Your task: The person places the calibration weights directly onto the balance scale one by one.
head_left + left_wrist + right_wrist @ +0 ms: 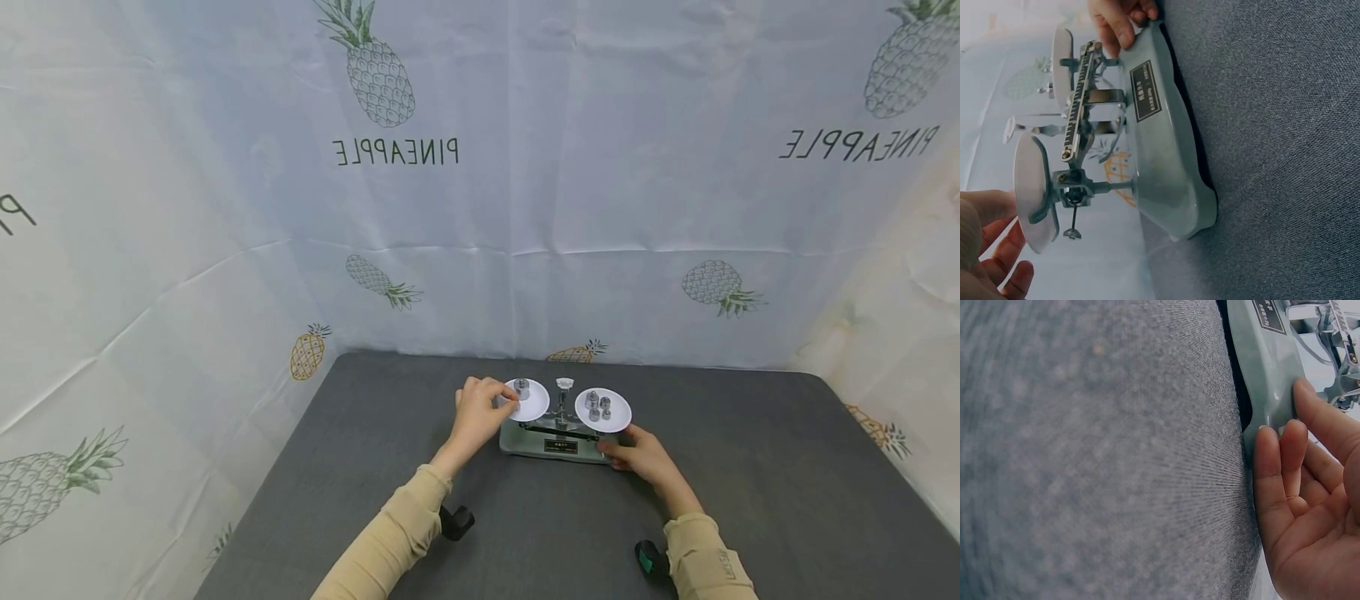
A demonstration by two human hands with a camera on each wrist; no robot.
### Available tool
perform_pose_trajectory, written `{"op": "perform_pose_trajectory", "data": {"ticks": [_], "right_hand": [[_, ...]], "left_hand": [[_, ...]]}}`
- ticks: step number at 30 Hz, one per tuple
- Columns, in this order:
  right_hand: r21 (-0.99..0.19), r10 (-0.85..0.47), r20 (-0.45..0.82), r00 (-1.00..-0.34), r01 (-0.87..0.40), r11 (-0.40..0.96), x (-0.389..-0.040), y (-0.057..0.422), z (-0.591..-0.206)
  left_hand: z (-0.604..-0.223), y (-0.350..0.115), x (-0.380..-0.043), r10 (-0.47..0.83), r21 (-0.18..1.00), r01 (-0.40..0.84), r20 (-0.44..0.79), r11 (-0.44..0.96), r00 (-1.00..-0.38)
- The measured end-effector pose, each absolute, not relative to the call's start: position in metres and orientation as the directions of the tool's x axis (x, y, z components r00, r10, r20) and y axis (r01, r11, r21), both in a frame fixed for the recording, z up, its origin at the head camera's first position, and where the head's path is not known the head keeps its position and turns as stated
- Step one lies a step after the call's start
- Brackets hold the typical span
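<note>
A pale green balance scale [525,440] with two white pans stands on the dark table. My left hand [478,410] is at the left pan [534,407], thumb and forefinger close together over its rim. In the left wrist view the pan hides those fingertips, so whether they pinch anything cannot be made out. One metal weight [522,387] sits in that pan. Several metal weights [593,402] stand in the right pan [618,415]. My right hand [643,457] grips the right end of the base, the thumb [1319,412] on top and fingers against the end.
The dark grey table [360,467] extends around the scale. Behind it hangs a white curtain [510,200] printed with pineapples. A black wrist device [456,522] shows by the left sleeve, another device [651,560] by the right sleeve.
</note>
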State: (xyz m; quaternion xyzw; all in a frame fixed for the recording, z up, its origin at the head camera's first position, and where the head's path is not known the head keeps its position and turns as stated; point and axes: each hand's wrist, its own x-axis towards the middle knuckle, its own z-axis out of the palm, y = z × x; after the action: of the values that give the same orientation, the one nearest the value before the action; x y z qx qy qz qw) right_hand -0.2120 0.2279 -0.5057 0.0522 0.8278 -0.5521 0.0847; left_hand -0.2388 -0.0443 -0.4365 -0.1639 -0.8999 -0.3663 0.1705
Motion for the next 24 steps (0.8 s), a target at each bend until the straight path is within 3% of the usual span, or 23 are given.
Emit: {"op": "perform_pose_trajectory", "data": {"ticks": [16,24], "right_hand": [[-0.896,-0.008,-0.191,-0.982,0.171,0.409,-0.212,0.232,-0.505],[-0.832,0.027,-0.111,-0.993,0.108,0.544,-0.206,0.262,-0.491]], "left_hand": [[-0.432,-0.048,-0.24,0.18,0.604,0.461,0.467,0.651,-0.866],[-0.428,-0.064,-0.244,0.168,0.584,0.489,0.517,0.648,-0.839]]}}
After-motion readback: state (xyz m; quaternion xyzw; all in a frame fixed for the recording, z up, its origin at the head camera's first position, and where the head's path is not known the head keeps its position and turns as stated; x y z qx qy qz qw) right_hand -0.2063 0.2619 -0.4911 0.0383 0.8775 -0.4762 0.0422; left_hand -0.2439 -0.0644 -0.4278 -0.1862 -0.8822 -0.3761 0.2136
